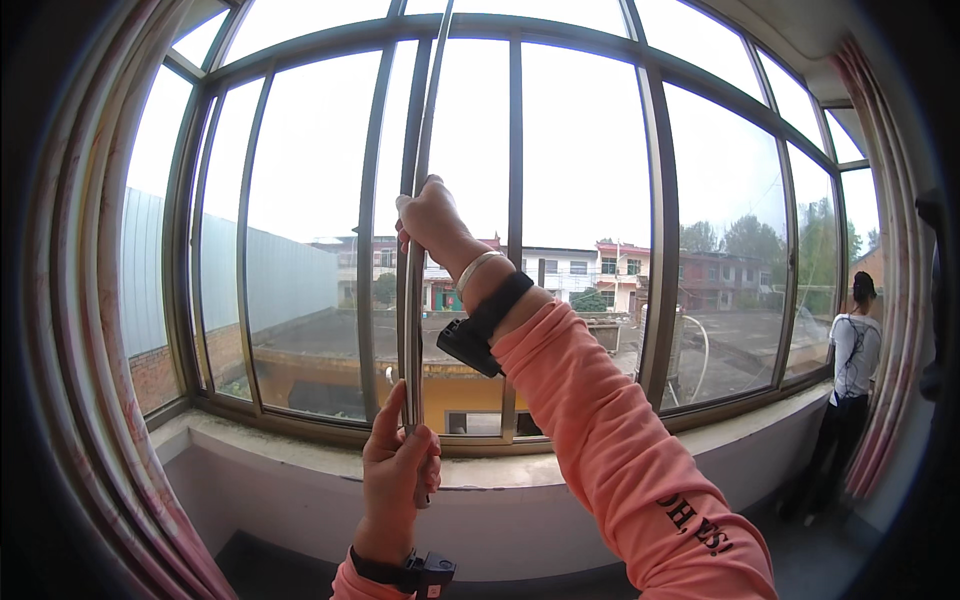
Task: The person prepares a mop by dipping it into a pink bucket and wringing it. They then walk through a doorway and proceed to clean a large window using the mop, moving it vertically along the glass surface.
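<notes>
Both of my hands grip one long, narrow metal pole or frame bar [412, 330], held nearly upright before the window. My right hand [435, 217] is closed around it higher up, at arm's length. Lower down, my left hand [401, 465] wraps the bar close to its bottom end, which shows just below the fingers. The upper end runs out past the top of the view. Behind the bar stands a metal-framed sliding window [515, 150]; whether the bar touches its frame, I cannot tell.
A window ledge [517, 474] runs below the panes. Curtains hang at the left [97, 300] and right [892, 360]. A person [855, 360] in a white top stands by the right end of the window. Outside are rooftops and houses [570, 270].
</notes>
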### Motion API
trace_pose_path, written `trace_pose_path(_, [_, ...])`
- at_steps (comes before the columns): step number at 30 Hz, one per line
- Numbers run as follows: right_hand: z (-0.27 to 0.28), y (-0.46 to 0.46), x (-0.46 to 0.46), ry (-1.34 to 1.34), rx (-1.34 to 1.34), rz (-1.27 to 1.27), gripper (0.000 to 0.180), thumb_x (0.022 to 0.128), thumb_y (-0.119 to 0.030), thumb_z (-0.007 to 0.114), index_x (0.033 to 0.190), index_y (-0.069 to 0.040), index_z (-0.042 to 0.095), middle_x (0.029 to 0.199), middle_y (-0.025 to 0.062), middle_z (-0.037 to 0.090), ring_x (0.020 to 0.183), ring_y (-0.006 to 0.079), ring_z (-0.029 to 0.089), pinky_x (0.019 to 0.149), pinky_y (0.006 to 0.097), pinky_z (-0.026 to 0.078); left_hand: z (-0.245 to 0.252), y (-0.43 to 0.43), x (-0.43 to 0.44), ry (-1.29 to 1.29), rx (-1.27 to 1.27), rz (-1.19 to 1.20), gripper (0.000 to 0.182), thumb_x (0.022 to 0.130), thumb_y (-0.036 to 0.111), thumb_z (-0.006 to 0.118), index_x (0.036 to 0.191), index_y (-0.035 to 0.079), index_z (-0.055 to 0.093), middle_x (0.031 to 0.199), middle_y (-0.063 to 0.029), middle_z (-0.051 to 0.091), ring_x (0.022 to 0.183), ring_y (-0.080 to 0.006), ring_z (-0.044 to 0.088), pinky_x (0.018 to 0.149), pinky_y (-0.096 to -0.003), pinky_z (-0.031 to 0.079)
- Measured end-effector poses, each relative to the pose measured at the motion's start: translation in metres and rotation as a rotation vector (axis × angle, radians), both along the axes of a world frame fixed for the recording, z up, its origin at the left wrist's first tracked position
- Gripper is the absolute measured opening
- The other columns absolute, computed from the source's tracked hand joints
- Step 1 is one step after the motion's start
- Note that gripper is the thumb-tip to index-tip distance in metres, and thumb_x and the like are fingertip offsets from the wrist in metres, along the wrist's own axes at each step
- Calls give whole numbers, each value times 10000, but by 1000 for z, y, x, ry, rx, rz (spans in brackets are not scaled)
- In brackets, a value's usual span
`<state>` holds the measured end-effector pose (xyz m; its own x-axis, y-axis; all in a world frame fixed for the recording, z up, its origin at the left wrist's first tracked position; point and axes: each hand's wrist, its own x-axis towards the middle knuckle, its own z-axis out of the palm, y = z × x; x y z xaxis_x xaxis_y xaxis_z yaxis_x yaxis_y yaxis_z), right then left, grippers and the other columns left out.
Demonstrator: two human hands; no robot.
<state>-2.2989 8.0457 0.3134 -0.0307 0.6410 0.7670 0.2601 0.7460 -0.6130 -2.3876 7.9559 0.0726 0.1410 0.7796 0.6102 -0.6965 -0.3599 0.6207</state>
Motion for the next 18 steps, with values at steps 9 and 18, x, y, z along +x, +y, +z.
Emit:
trace_pose_path(9, [-3,-5,18,-75,2,-110,230,864,-84,480,963,81,354,637,112,513,465,167,535,369,285,461,-8,-1,23,-38,-12,-39,560,859,20,495,1365,128,280,670,-55,541,434,-75,478,362,-202,388])
trace_pose_path(18, [-27,-16,7,-105,-18,-38,273,881,-125,491,992,81,349,643,107,515,463,152,538,355,262,456,-27,-23,15,-20,-87,-1,565,861,13,483,1368,141,271,675,-60,544,429,-73,475,365,-206,391])
